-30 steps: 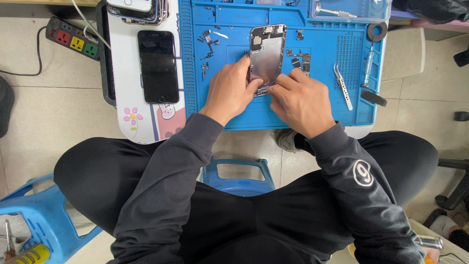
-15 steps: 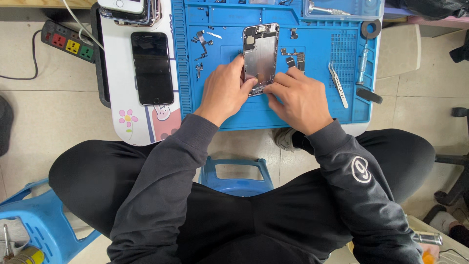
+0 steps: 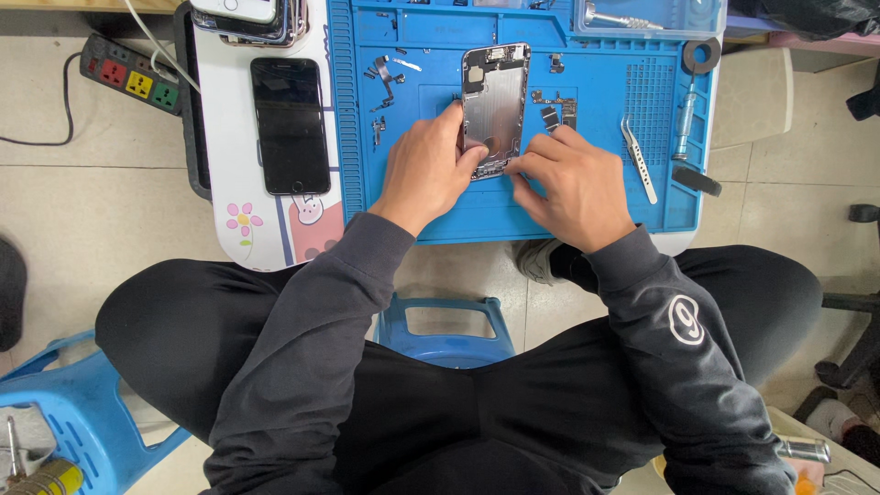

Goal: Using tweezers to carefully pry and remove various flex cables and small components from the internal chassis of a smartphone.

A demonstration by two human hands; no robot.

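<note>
An opened silver phone housing (image 3: 495, 101) lies upright on the blue repair mat (image 3: 440, 202). My left hand (image 3: 426, 170) rests on the mat with its fingertips gripping the housing's lower left edge. My right hand (image 3: 573, 183) pinches at the housing's bottom right corner; what sits between the fingertips is hidden. Small loose phone parts (image 3: 557, 110) lie just right of the housing, and more small parts (image 3: 383, 78) to its left.
A black phone (image 3: 291, 124) lies face up on a white board (image 3: 229, 183) left of the mat. Tweezers (image 3: 639, 158) and a screwdriver (image 3: 686, 115) lie at the mat's right. A power strip (image 3: 128, 82) sits on the floor, a blue stool (image 3: 446, 325) between my legs.
The view has shifted slightly; both hands stay at the bottom of the housing, with the fingertips drawn a little closer together.
</note>
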